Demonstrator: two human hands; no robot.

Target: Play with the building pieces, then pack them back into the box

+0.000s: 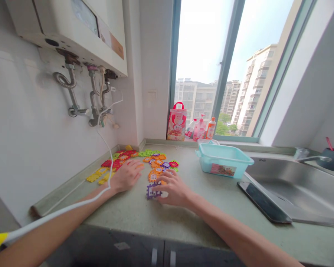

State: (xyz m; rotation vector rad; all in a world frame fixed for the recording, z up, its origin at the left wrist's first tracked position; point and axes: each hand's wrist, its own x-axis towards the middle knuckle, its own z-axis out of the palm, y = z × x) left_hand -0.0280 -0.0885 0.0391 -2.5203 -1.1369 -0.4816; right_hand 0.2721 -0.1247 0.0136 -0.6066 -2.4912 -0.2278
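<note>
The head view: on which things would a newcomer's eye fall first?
Probably the bright window at the back comes first. Next come the colourful pieces on the counter, the left hand close to them, the right hand at a purple piece nearest the camera. The blue tub also stands out, left of the sink.

The tiles at centre look plastic. Right of centre, the tub is smooth plastic. At far right the sink is satiny metal, the phone beside it glossy. The countertop, across the lower frame, looks dully smooth. Upper left: ribbed metal pipes, glossy wall.
</note>
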